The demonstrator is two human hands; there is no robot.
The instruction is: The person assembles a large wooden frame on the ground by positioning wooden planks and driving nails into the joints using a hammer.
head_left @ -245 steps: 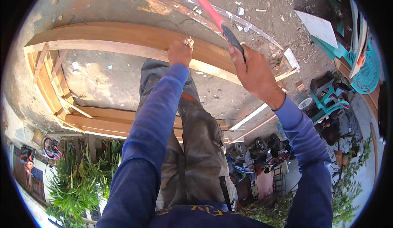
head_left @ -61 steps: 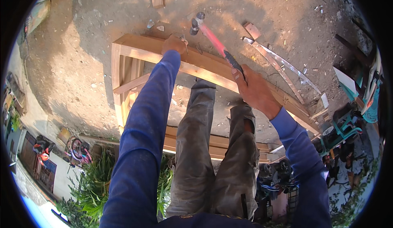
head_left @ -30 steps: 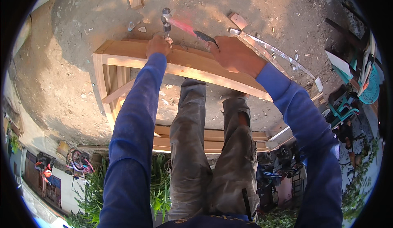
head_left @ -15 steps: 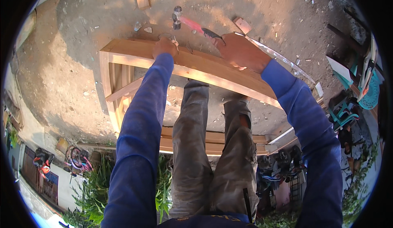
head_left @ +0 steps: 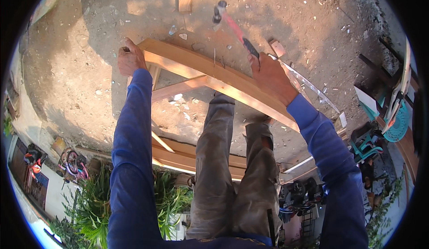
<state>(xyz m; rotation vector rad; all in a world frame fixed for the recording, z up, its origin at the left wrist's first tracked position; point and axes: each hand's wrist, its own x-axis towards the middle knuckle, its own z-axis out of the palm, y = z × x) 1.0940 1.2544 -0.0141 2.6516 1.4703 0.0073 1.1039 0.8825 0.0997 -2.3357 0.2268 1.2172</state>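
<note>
My right hand (head_left: 271,78) is closed round the black grip of a hammer (head_left: 234,27) with a red handle, its dark metal head raised over the ground beyond the beam. Below that hand runs the thick top beam of a wooden frame (head_left: 190,65), slanting across in front of my legs. Two thin nails (head_left: 214,57) stick up from the beam's far side. At the beam's left end, my left hand (head_left: 131,60) is closed round the corner, thumb uppermost; part of its grip is hidden. A diagonal brace (head_left: 181,89) joins the beam from below.
Wood offcuts (head_left: 185,3) and small debris lie on the dirt ground. A long pale strip (head_left: 313,88) lies to the right, near turquoise plastic chairs (head_left: 397,121). More planks (head_left: 178,153) stretch behind my legs, by green plants (head_left: 96,204).
My left hand has moved from the beam's top, where it held a nail, to the left end. The nail now stands unheld. The hammer appears further right, and the view has shifted.
</note>
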